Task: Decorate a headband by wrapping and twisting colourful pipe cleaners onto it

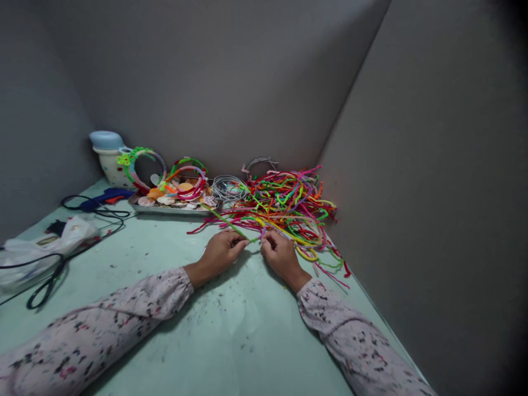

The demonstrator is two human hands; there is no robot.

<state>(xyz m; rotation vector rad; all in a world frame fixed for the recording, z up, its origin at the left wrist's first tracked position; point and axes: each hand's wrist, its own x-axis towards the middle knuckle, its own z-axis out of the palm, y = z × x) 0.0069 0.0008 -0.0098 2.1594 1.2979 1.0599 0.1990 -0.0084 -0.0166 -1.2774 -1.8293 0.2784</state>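
Between my hands runs a green pipe cleaner (231, 224), its long end sticking up and left past my left hand (223, 253). The thumb and fingers of that hand pinch it. My right hand (281, 256) is closed in a pinch on a purple pipe cleaner (262, 233), which meets the green one in the small gap between my fingertips. Whether the two are twisted together is too small to tell. Just beyond my hands lies a tangled heap of many-coloured pipe cleaners (289, 203).
A metal tray (177, 210) of shells stands at the back, with wrapped headbands (144, 168) on it. Near it are a coil of wire (229, 188), a blue-lidded cup (111, 159) and a blue-handled tool (105, 199). A black cable (61, 261) and plastic bag (49, 247) lie left.
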